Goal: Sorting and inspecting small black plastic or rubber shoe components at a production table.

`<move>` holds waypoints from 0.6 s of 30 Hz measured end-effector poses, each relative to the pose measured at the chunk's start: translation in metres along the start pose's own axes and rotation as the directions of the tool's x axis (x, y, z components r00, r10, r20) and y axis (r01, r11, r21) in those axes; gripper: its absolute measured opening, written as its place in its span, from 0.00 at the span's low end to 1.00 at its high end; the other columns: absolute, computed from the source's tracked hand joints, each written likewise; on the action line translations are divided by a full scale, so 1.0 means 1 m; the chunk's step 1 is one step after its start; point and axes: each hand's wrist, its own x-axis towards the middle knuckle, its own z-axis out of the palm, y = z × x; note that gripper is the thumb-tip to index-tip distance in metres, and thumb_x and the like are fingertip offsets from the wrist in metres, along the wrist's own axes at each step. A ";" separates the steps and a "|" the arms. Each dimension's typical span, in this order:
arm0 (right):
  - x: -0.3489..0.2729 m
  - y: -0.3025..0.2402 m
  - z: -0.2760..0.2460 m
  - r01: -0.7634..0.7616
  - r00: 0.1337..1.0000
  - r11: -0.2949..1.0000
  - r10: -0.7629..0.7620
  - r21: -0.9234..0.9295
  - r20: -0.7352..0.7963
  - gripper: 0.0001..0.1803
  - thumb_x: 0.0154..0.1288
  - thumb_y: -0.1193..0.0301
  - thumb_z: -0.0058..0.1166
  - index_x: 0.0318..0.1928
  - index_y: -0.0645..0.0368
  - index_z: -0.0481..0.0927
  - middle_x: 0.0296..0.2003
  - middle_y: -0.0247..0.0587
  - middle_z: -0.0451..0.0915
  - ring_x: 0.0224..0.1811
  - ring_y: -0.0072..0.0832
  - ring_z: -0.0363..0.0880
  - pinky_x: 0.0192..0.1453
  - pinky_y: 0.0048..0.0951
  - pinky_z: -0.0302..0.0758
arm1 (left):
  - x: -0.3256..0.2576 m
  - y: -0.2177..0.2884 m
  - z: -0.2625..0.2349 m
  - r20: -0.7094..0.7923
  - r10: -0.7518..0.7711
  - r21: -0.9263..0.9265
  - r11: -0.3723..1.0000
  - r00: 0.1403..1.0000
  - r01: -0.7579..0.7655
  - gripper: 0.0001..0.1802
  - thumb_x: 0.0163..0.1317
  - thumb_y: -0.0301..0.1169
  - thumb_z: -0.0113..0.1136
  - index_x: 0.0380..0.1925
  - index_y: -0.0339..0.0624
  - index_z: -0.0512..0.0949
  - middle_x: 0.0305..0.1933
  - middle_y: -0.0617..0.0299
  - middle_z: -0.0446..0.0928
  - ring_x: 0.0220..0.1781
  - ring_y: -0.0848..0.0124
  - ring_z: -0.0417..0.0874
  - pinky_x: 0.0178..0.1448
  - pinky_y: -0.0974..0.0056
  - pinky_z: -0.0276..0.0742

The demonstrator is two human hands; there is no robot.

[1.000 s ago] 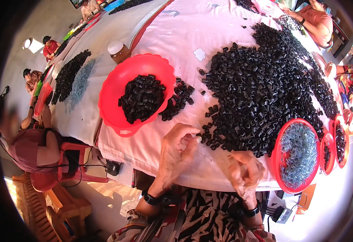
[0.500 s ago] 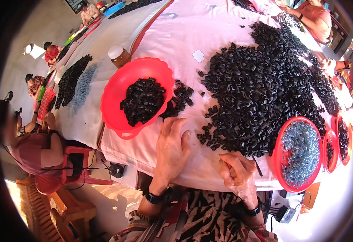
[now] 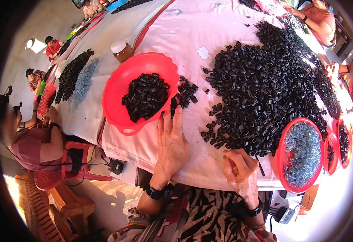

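Observation:
My left hand (image 3: 171,141) reaches forward with its fingers stretched out. Its fingertips are at the near edge of a small group of black plastic caps (image 3: 187,92), just right of a red scalloped basin (image 3: 116,86). More black caps (image 3: 146,97) lie heaped inside that basin. Close to the table's front edge, my right hand (image 3: 241,171) is closed, thumb and fingers pressed together. What it holds, if anything, is hidden. Beyond it spreads a large pile of black caps (image 3: 265,92).
A red bowl of small clear bluish pieces (image 3: 303,155) stands at the right, with smaller red bowls (image 3: 330,155) beside it. Behind the basin is a brown jar with a white lid (image 3: 122,51). Other people sit along the tables, one on a red chair (image 3: 79,161) at left.
My left hand has moved forward to the small group of caps, its fingers straightening. My right hand stays closed in nearly the same place. The view has shifted slightly.

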 end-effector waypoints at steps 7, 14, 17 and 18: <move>0.003 0.000 0.001 0.003 1.000 1.000 -0.003 -0.031 0.001 0.13 0.52 0.85 0.62 0.39 0.63 0.79 0.32 0.42 0.83 0.25 0.38 0.83 0.26 0.31 0.78 | 0.014 -0.008 0.014 -0.060 0.089 -0.083 0.992 0.994 -0.094 0.31 0.67 0.26 0.55 0.71 0.37 0.63 0.75 0.39 0.57 0.74 0.38 0.57 0.78 0.42 0.51; 0.001 0.001 0.002 0.007 1.000 0.999 -0.006 -0.038 0.020 0.13 0.52 0.85 0.62 0.39 0.62 0.79 0.31 0.41 0.81 0.25 0.36 0.82 0.26 0.32 0.77 | 0.010 -0.006 0.015 0.031 0.165 -0.247 0.957 0.986 -0.153 0.29 0.63 0.18 0.53 0.66 0.40 0.68 0.73 0.46 0.63 0.74 0.41 0.60 0.76 0.47 0.59; 0.001 0.002 0.002 0.007 1.000 0.999 -0.007 -0.033 0.019 0.13 0.52 0.85 0.62 0.39 0.62 0.79 0.31 0.41 0.81 0.25 0.36 0.82 0.26 0.32 0.77 | 0.006 0.007 0.010 0.074 0.203 -0.334 0.927 0.976 -0.168 0.34 0.57 0.12 0.49 0.67 0.41 0.68 0.72 0.46 0.64 0.75 0.43 0.60 0.77 0.50 0.60; 0.002 0.002 0.002 0.007 1.000 0.999 -0.007 -0.034 0.015 0.13 0.52 0.85 0.62 0.39 0.62 0.79 0.31 0.41 0.81 0.25 0.36 0.82 0.25 0.31 0.77 | 0.005 0.010 0.007 0.091 0.210 -0.420 0.895 0.973 -0.153 0.35 0.56 0.10 0.47 0.67 0.41 0.69 0.73 0.47 0.64 0.76 0.45 0.61 0.77 0.51 0.60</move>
